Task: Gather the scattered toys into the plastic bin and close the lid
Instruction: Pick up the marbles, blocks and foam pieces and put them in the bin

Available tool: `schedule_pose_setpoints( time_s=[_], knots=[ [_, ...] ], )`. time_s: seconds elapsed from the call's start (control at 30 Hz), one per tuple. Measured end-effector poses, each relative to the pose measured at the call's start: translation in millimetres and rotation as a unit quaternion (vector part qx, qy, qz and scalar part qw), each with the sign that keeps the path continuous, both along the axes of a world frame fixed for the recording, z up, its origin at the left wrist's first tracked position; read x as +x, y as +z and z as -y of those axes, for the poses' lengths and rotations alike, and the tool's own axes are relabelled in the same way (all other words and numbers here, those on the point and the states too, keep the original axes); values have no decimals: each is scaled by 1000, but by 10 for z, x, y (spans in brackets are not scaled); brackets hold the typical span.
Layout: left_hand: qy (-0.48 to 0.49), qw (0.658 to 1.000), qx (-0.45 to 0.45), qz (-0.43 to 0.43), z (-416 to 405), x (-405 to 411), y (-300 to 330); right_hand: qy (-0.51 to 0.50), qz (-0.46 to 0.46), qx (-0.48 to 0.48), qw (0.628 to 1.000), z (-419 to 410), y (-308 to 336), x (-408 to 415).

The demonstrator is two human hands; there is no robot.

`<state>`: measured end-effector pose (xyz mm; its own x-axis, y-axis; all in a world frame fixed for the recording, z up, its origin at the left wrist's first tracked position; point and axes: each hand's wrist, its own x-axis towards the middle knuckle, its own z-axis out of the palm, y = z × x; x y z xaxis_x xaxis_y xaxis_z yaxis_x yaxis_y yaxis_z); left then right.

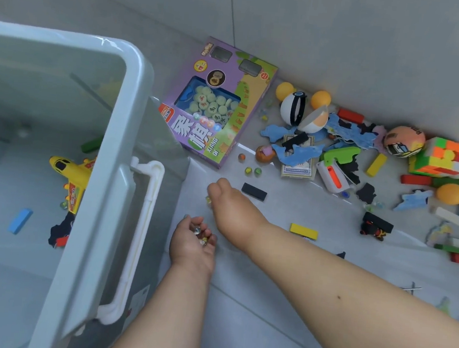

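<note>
Cupping marbles (199,234) in curled fingers, left hand (192,244) sits beside bin (125,147); right hand (230,202) pinches a marble (208,200), fingertips mostly hidden.

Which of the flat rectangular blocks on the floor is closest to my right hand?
The black block, lying just beyond the right hand. The yellow block beside the forearm is farther from the hand.
</note>
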<state>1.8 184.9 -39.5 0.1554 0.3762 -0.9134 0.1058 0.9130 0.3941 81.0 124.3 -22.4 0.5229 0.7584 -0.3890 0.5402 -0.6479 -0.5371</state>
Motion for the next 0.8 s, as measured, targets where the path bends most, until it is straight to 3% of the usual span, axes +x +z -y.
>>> schedule_pose_setpoints(
  time_s=[0.13, 0.23, 0.33, 0.4, 0.53, 0.67, 0.8],
  knots=[
    [4, 975, -140, 173, 59, 74, 197, 95, 30, 55, 994, 55, 291, -171],
    [-25, 971, -129, 202, 93, 110, 239, 74, 61, 65, 993, 122, 327, -153],
    [-6, 971, -133, 199, 60, 116, 160, -44, 140, 95, 985, 199, 261, 44],
    [27, 964, -161, 210, 50, 87, 77, -99, 218, 27, 971, 244, 156, 239],
    [27, 953, -201, 223, 105, 74, 37, -45, 179, -117, 976, 269, -74, 468],
    [5, 966, -188, 176, 77, 95, -7, 32, 194, -131, 972, 194, -163, 543],
    [-21, 980, -160, 118, 6, 125, -11, 42, 166, -140, 975, 127, -175, 664]
  ],
)
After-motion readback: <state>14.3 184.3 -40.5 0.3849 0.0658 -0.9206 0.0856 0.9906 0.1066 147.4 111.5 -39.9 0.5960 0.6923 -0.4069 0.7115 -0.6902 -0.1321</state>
